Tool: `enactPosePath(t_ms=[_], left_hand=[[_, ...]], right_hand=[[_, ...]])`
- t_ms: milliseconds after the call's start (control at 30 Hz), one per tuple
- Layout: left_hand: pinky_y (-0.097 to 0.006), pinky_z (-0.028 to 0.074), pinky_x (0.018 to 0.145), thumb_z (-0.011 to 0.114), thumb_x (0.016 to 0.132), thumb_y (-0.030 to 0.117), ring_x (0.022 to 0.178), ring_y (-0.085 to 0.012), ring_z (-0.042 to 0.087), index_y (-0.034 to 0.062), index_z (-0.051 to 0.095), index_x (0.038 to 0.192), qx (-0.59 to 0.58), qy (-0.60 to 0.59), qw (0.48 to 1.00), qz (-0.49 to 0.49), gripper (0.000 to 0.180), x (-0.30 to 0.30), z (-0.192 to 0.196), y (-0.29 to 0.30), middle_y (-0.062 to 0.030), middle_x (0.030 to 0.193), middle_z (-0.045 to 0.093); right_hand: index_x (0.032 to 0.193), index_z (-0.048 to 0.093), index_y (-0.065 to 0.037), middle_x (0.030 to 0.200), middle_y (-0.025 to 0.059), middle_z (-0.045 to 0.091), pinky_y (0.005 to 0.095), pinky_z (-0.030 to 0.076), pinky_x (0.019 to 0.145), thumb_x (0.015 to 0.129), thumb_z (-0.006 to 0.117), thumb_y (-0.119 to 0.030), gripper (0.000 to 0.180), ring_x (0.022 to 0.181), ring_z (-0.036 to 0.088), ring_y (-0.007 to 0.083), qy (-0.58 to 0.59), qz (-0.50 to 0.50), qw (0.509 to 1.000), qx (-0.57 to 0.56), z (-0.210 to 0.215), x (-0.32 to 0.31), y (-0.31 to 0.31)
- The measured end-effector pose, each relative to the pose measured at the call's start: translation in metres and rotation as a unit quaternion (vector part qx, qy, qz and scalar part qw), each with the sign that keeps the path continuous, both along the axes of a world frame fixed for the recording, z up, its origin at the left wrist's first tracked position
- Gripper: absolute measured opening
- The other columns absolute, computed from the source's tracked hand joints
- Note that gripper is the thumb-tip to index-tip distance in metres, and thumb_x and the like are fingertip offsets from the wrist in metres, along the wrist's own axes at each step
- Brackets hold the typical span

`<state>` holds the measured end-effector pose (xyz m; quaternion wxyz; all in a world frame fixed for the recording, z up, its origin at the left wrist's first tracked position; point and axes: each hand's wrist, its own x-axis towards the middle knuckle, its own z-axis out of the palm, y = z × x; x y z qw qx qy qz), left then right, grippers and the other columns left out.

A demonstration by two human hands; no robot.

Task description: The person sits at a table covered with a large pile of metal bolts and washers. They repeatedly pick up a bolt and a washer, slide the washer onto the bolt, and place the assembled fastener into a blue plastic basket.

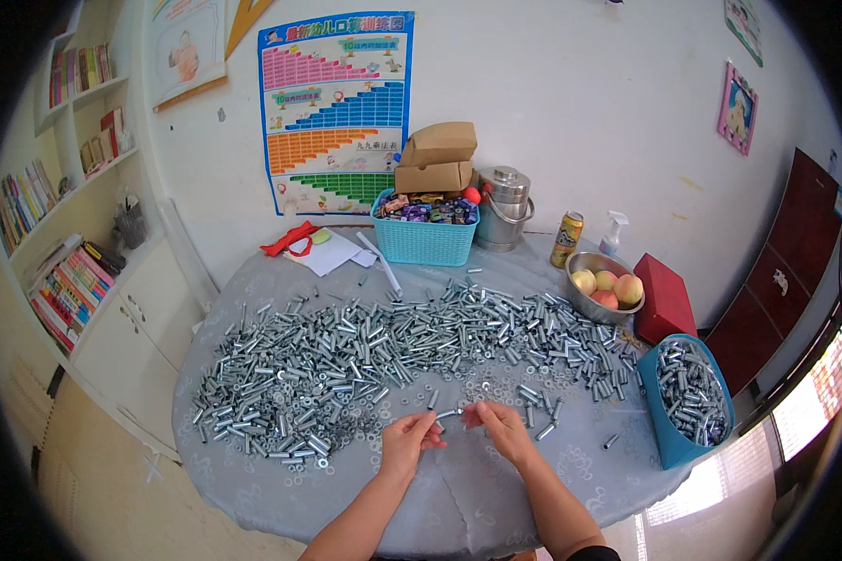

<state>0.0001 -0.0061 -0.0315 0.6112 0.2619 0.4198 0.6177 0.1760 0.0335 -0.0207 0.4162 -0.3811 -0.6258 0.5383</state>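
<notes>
left hand (408, 443) + right hand (502, 426): one bolt (449, 413) | one blue bin (675, 447)

Silver metal sleeves (365, 346), grey patterned tablecloth (496, 486), turquoise basket (425, 241), blue bin (669, 439), red box (664, 299).

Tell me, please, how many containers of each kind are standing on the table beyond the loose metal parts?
Teal basket: 1
Steel lidded pot: 1
Drink can: 1
Spray bottle: 1
Steel bowl of fruit: 1
Blue bin of metal sleeves: 1
Total: 6

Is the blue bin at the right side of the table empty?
No, the blue bin holds many silver metal sleeves, like those spread across the table.
</notes>
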Motion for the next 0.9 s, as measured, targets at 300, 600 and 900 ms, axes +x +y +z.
enactPosePath(t_ms=[300, 600, 900], left_hand=[[-0.029, 0.055, 0.057, 0.06, 0.083, 0.009, 0.06, -0.0123, 0.056, -0.0055, 0.061, 0.091, 0.003, 0.015, 0.999, -0.028, 0.017, 0.004, -0.002, -0.001, -0.0104, 0.075, 0.06], [-0.023, 0.05, 0.065, 0.062, 0.081, 0.007, 0.069, -0.0118, 0.06, -0.0018, 0.062, 0.099, 0.096, 0.22, 0.969, -0.057, 0.02, 0.014, -0.007, -0.007, -0.0078, 0.081, 0.063], [-0.03, 0.046, 0.073, 0.066, 0.076, 0.017, 0.085, -0.0242, 0.057, 0.0063, 0.063, 0.101, 0.186, 0.557, 0.809, -0.005, 0.027, -0.002, 0.03, -0.011, -0.0129, 0.094, 0.061]], right_hand=[[0.097, 0.061, 0.002, 0.088, 0.0057, 0.062, 0.0245, 0.045, 0.072, 0.09, 0.05, -0.02, 0.026, 0.079, 0.057, 0.0113, -0.028, -0.046, 0.998, -0.036, -0.001, 0.005, 0.001], [0.09, 0.063, 0.001, 0.076, 0.003, 0.062, 0.0212, 0.044, 0.065, 0.082, 0.061, -0.011, 0.014, 0.072, 0.057, 0.0093, 0.011, -0.057, 0.997, -0.052, 0.005, 0.006, -0.001], [0.088, 0.062, 0.0, 0.073, 0.0021, 0.059, 0.0203, 0.041, 0.06, 0.082, 0.06, -0.011, 0.012, 0.065, 0.053, 0.0082, 0.053, -0.292, 0.954, 0.047, -0.029, 0.043, 0.03]])
